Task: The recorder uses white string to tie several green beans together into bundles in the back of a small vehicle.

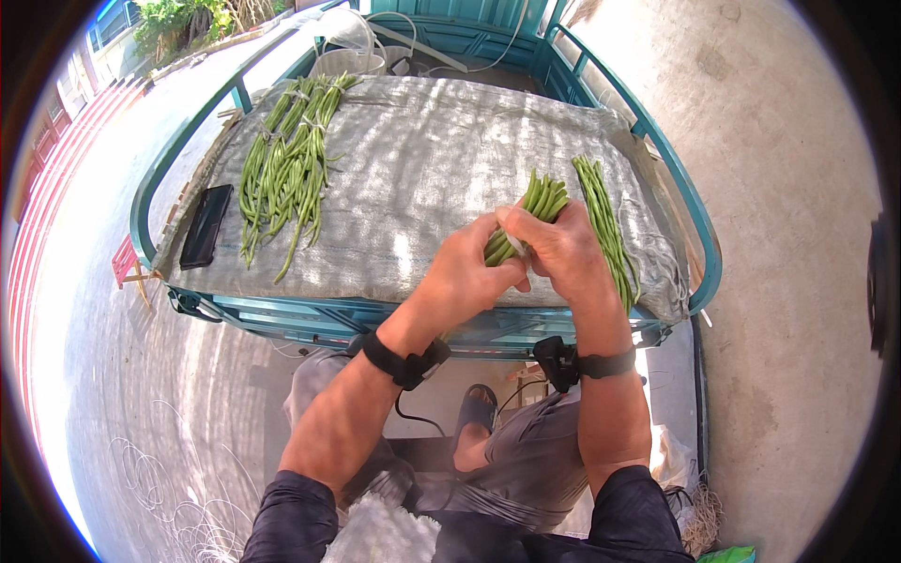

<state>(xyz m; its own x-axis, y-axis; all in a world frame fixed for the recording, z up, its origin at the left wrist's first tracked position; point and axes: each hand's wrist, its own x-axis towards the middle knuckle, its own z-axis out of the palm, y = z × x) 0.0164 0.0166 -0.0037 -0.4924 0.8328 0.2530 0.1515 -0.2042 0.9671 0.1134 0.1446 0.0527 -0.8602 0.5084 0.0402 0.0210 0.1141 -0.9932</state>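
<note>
well, with the held bundle of green beans (544, 195) as landmark, a dark phone (206, 227) lies farthest to its left, on the grey woven cloth (413, 141) that covers the teal cart (710, 239). between phone and held bundle, well apart from the latter, lie tied bunches of long beans (286, 178), stretched roughly front to back, with pale ties showing toward their far ends.

next comes the left hand (466, 267), wrapped round the near left side of the held bundle, fingers curled in. the bundle itself sits between the two hands, raised above the cloth, its long axis slanting from near left to far right, with the ends poking out past the knuckles. a pale strip (516, 246) shows against it where the hands meet; i cannot tell if it goes all the way round. the right hand (566, 249) closes on the bundle's right side, so both hands are together, clamped on the same beans.

just right of the held bundle lies a loose row of beans (605, 220), its long axis front to back, leaning rightward at the near end. the right hand is nearer to it; whether they touch is unclear. farther right of the bundle lie white strings (662, 263).
</note>
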